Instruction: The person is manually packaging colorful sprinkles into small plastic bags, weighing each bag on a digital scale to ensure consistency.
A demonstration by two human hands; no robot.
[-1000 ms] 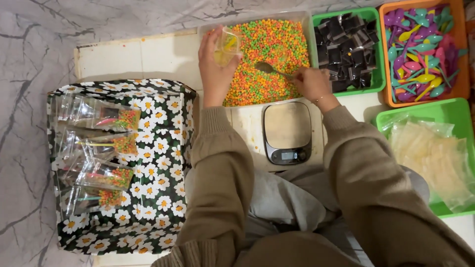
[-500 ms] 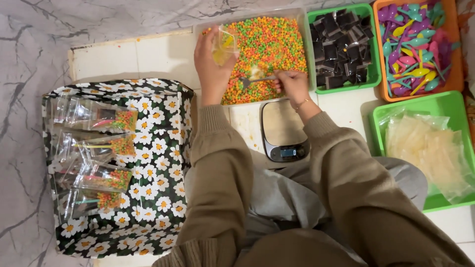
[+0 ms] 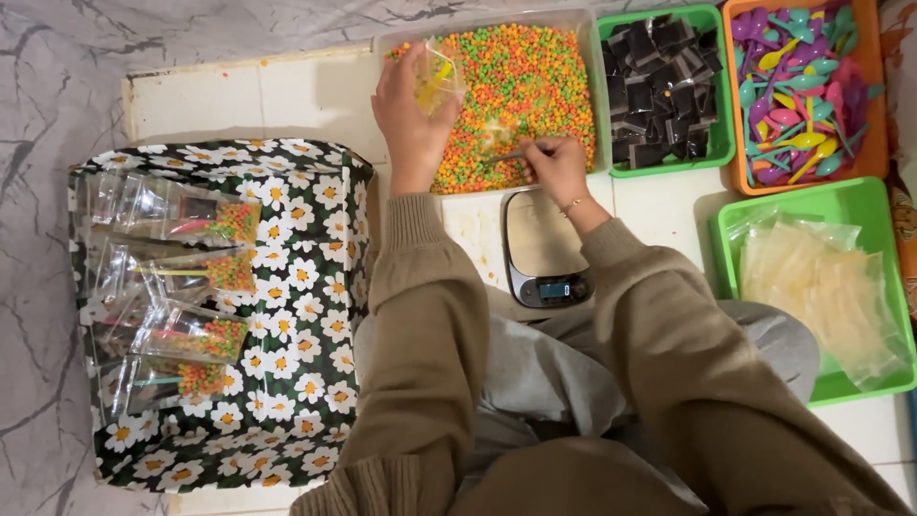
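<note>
Presently, clear pouch (image 3: 437,76) pinched by left hand (image 3: 409,119), spoon (image 3: 506,153) gripped by right hand (image 3: 556,170); beads (image 3: 535,86) likely spilled if pouch is tilted.

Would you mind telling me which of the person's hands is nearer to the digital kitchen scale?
The right. The right hand, holding a spoon over the tray of colourful pellets, sits just above the scale. The left hand, holding a small clear bag, is farther up and to the left.
</note>
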